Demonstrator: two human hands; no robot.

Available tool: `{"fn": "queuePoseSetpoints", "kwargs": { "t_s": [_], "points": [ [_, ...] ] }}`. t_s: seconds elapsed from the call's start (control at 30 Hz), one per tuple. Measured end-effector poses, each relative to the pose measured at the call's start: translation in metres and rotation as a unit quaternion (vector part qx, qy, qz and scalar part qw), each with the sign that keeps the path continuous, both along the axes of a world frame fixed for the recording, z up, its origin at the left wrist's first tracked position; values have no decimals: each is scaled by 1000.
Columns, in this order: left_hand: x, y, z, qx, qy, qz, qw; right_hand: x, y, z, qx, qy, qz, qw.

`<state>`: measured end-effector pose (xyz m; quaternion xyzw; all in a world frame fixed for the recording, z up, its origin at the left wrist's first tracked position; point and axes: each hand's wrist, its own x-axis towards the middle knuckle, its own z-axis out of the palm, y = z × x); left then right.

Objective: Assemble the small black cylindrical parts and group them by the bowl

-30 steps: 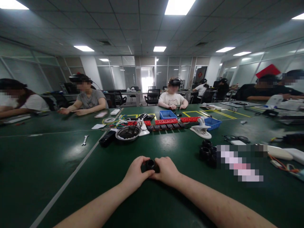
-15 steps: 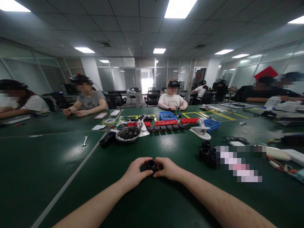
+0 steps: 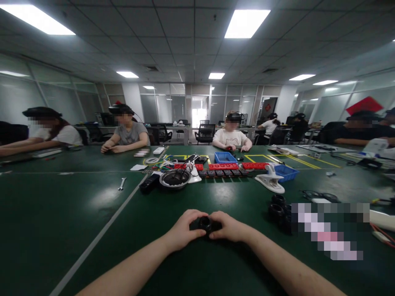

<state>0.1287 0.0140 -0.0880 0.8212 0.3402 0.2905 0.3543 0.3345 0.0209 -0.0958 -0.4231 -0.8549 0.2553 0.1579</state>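
Observation:
A small black ring-shaped part [image 3: 205, 224] with a round hole in its top is on the green table in front of me. My left hand [image 3: 186, 230] curves round its left side, thumb in front and fingers behind. From the right, my right hand [image 3: 228, 227] closes on the same part with bent fingers. The fingertips hide some of its sides. Similar black ring-shaped parts [image 3: 276, 211] stand grouped to the right, apart from my hands.
Farther back are a round metal pan-like dish [image 3: 174, 179] with cables, a black power strip [image 3: 149, 183], red socket strips [image 3: 223, 166], a white clamp base [image 3: 270, 183] and blue trays [image 3: 286, 173]. A wrench [image 3: 122, 183] lies left. Several people sit round the table.
The whole view has shifted, so things appear farther right and lower. Both hands stay round the black ring-shaped part, with little change in their grip.

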Motion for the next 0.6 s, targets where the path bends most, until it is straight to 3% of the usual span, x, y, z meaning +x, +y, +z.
{"fn": "queuePoseSetpoints", "kwargs": {
  "t_s": [0.07, 0.13, 0.23, 0.3, 0.4, 0.6],
  "points": [
    [2, -2, 1, -10, 7, 15, 1000, 0, 1, -3, -19, 8, -11, 1000],
    [5, -5, -1, -15, 12, 39, 999, -6, -2, -6, -6, -10, -63, 998],
    [10, -8, -5, -7, 8, 103, 995, -20, -10, -9, 73, -69, -139, 985],
    [11, -8, -8, 0, 8, 132, 991, -27, -15, -8, 125, -106, -153, 975],
    [9, -6, -9, 16, 18, 117, 993, -26, -17, -3, 134, -116, -133, 975],
    [0, 0, 0, 12, 25, 26, 999, -4, -5, 2, -31, 31, -14, 999]
  ]
}}
